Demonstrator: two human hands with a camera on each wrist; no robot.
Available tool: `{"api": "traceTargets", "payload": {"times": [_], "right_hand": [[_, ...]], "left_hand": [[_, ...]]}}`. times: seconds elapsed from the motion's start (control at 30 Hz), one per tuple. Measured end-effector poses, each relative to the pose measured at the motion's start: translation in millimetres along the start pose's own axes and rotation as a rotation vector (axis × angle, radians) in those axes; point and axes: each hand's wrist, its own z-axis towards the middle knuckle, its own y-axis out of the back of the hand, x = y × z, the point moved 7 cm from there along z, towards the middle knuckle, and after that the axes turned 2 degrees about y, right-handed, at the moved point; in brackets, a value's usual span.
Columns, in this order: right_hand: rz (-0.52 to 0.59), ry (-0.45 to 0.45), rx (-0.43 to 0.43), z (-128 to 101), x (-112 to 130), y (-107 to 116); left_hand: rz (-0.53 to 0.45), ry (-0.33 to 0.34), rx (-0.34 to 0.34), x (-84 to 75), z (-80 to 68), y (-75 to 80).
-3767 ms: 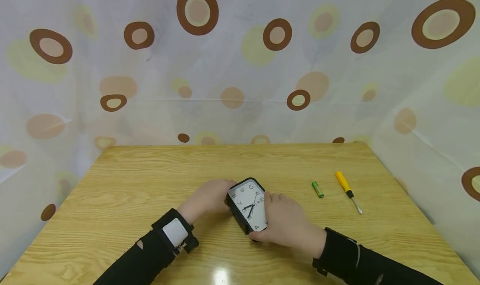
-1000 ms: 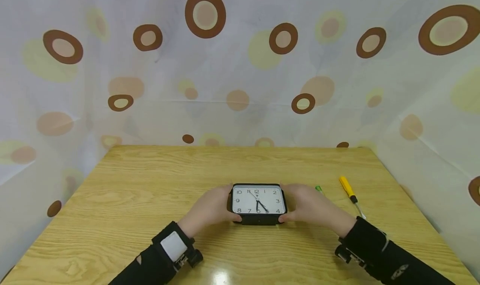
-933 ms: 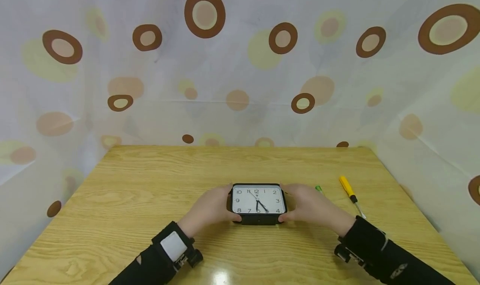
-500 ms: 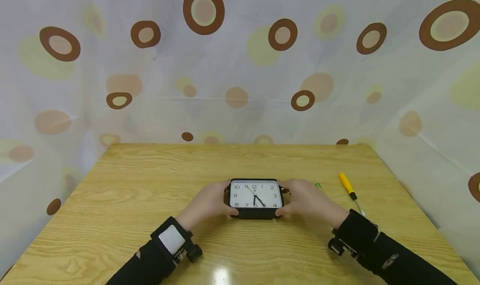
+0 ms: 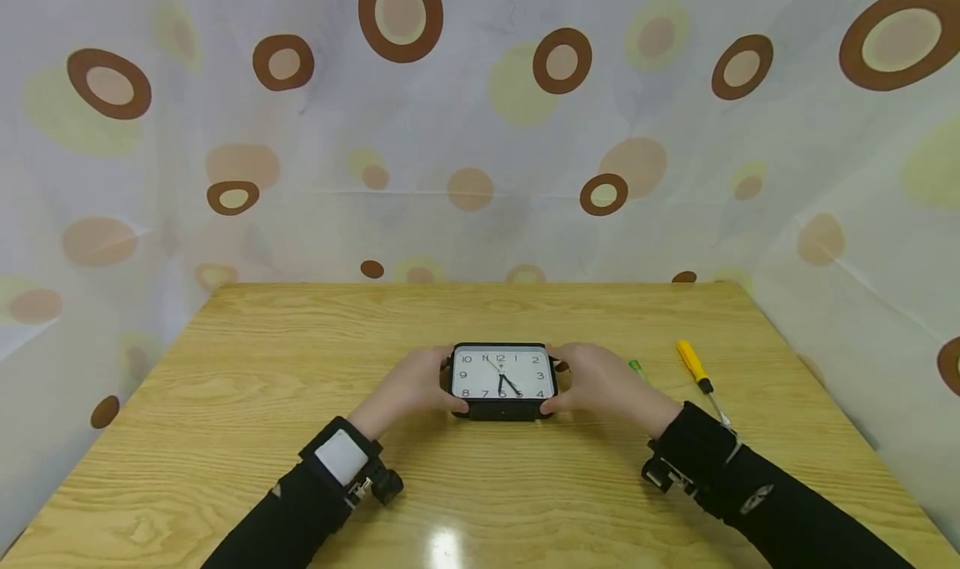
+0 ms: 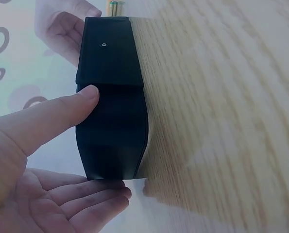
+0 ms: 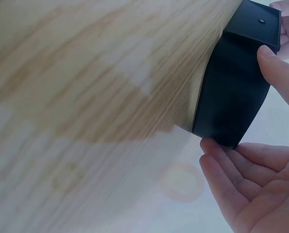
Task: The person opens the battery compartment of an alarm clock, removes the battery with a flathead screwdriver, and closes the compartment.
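a yellow-handled screwdriver (image 5: 697,376) lies on the wooden table (image 5: 247,361), well to the right of the grip, its metal tip pointing toward the near edge. a small green battery (image 5: 636,367) lies between the grip and the screwdriver, just beside the gripped spot on its right and partly hidden in the head view; in the left wrist view its end shows at the top edge as the same battery (image 6: 113,7). a pale curtain (image 5: 480,127) printed with brown rings and tan and yellow dots hangs behind the far edge of the table and runs down both sides, well beyond the grip. a bright glare spot (image 5: 442,546) sits on the tabletop nearer than the grip.
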Motion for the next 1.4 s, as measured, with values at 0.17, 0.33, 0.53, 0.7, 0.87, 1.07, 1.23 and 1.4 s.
{"api": "traceTargets", "payload": {"times": [0.17, 0.33, 0.53, 0.7, 0.87, 1.07, 1.23, 1.4], "right_hand": [[-0.005, 0.008, -0.004, 1, 2, 0], [-0.008, 0.006, 0.012, 2, 2, -3], [-0.023, 0.012, 0.015, 2, 1, -7], [-0.025, 0.016, 0.01, -1, 1, -11], [-0.013, 0.019, -0.008, -5, 1, -13], [0.017, 0.017, -0.009, -7, 0, -14], [0.011, 0.027, -0.029, -8, 0, -14], [-0.071, 0.08, -0.062, -13, 2, -16]], "left_hand": [[0.015, -0.003, -0.001, 0.3, 0.0, 1.6], [0.036, -0.014, 0.007, 0.8, -1.0, 2.3], [0.089, -0.02, 0.022, 1.9, -3.4, 0.4], [0.107, -0.013, 0.02, 4.2, -6.1, -1.7], [0.079, -0.021, 0.005, 5.9, -7.2, -3.0], [0.076, -0.031, -0.001, 9.5, -4.5, -6.8], [0.07, -0.041, -0.011, 10.5, -4.5, -8.6], [0.08, -0.045, -0.019, 10.3, -9.8, -9.5]]}}
